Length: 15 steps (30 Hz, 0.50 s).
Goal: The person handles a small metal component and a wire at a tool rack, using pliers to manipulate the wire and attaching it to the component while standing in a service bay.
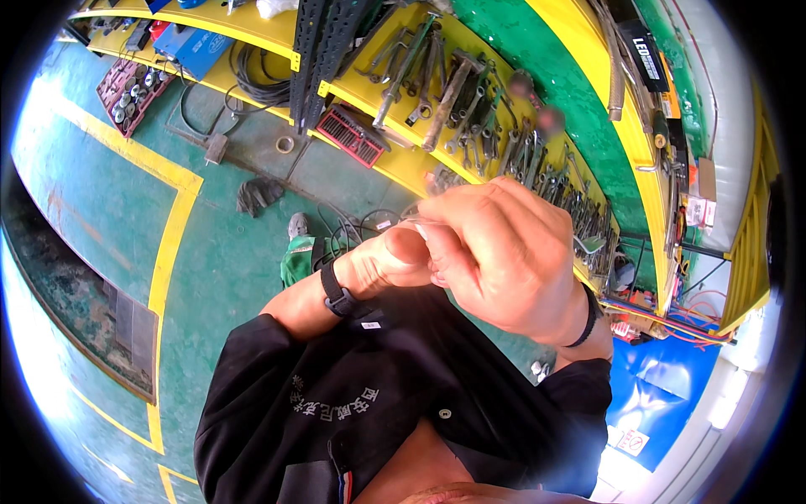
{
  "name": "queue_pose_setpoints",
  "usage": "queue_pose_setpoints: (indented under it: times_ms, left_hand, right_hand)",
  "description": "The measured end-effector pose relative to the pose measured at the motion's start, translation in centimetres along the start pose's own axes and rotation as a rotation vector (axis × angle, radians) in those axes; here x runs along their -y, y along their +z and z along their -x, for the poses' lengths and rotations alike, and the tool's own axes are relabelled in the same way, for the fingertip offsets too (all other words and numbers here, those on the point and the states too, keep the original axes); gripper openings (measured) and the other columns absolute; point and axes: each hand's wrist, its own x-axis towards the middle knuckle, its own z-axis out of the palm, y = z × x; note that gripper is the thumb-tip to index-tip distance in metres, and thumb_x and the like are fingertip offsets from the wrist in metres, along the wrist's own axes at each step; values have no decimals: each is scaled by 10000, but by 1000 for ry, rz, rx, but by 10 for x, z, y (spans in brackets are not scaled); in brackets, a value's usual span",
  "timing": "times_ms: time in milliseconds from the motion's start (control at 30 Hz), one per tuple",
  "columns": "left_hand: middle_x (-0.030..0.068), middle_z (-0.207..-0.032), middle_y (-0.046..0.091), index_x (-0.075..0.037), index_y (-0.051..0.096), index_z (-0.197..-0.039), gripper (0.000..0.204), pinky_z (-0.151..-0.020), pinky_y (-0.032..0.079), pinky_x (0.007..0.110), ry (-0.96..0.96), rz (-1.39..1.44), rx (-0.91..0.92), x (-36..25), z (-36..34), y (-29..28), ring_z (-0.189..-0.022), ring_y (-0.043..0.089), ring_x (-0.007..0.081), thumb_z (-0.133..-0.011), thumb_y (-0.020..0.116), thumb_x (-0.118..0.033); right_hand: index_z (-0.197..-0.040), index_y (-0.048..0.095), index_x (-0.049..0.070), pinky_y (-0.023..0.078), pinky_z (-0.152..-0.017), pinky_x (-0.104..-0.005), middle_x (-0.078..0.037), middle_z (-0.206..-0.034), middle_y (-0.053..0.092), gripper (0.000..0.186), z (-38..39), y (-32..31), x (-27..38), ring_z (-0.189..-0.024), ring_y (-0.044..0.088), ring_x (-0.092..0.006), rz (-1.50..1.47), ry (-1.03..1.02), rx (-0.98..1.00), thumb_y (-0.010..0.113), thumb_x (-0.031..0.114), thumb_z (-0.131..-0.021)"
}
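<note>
Both hands are meeting at chest height, the right hand (504,256) closing its fingers over a small clear piece (417,225) pinched by the left hand (390,259), likely being fitted next with steady pressure.

A workshop is seen here: a long yellow metal shelf (252,34) is loaded with steel wrenches (512,155) and wooden-handled hammers (449,92), a red tray of sockets (130,88) is laid out, and a green painted floor (84,185) is marked with yellow lines (168,244).
</note>
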Motion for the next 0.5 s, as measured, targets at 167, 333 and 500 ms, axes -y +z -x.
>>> queue_pose_setpoints:
  times_ms: [167,333,500]
  left_hand:
    - [36,-1317,539,-44,446,-1443,664,-919,486,276,49,-258,262,26,-14,-21,-1162,547,116,-994,624,-500]
    - [56,-1346,534,-23,389,-1488,1170,-957,465,287,-25,227,304,21,-16,-11,-1182,548,138,-676,762,-779]
    - [73,-1332,547,-1,405,-1458,1344,-989,464,297,14,450,282,23,-15,-7,-1192,556,158,-496,807,-850]
  right_hand:
    - [-943,619,62,508,-587,-347,-56,-785,653,192,-6,-6,6,-672,645,-251,-170,124,91,760,64,-813]
    - [-991,578,76,517,-600,-370,-76,-797,655,233,-12,-14,11,-703,675,-275,-235,260,211,752,80,-836]
    - [-1003,548,60,544,-623,-384,-94,-808,660,244,-19,-19,12,-744,705,-277,-335,335,353,735,76,-846]
